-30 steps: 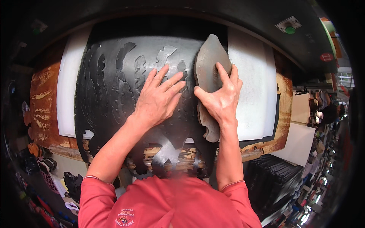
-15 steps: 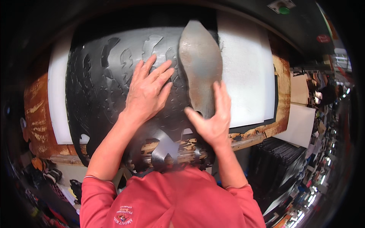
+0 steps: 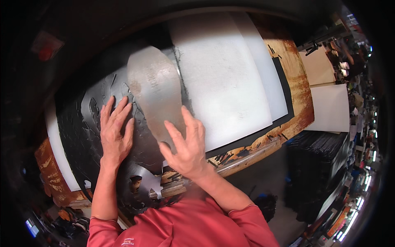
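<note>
A sole-shaped metal cutting die lies flat on the black sheet, close to the sheet's right edge. My right hand is on the die's narrow near end, with the thumb at the left side, one finger on top and another along the right edge. To the left of the die, my left hand rests palm down on the black sheet, fingers stretched out and holding nothing. Curved cut lines and cut shapes mark the sheet around its fingertips. Cut-out remnants of the sheet hang over the near edge, by my body.
White boards lie right of the black sheet, on a worn wooden table. Black scraps lie along its near edge. A stack of black sheets stands lower right, beside a white panel. A dark overhead structure spans the far side.
The whole view has turned, so table, die and hands appear farther left and tilted. My right hand's fingers have come further onto the die's top. My left hand stays flat on the sheet.
</note>
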### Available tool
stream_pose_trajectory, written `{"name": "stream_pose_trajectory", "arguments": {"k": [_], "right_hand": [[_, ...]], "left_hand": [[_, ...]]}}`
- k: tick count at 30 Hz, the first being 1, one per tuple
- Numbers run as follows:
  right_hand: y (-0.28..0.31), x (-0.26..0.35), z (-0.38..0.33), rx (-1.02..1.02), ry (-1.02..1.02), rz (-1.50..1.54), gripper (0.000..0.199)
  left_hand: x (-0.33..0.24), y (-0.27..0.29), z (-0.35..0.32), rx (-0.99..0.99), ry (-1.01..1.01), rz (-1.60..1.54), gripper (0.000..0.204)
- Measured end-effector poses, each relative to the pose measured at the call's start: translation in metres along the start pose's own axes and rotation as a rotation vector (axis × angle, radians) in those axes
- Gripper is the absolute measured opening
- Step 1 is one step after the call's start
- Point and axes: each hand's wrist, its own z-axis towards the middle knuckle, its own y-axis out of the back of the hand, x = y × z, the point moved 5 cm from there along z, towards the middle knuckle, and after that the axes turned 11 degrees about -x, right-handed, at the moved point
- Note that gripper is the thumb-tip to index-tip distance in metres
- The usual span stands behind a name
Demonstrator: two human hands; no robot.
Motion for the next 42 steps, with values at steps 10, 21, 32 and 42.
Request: {"name": "stream_pose_trajectory", "arguments": {"k": [10,21,32,42], "right_hand": [[0.062,-0.008,-0.013,-0.001,-0.117,0.002,0.048],[0.068,-0.034,-0.069,0.19,-0.73,0.245,0.023],[0.087,-0.013,0.001,0.092,-0.333,-0.118,0.02],[0.01,0.001,-0.001,0.002,0.246,-0.099,0.081]], "left_hand": [[-0.006,0.018,-0.018,-0.029,0.13,-0.124,0.042],[-0.032,0.019,-0.059,0.0,0.103,-0.076,0.052],[-0.034,0.017,-0.061,-0.083,0.124,-0.054,0.049],[-0.027,0.021,-0.062,-0.1,0.145,-0.108,0.05]]}}
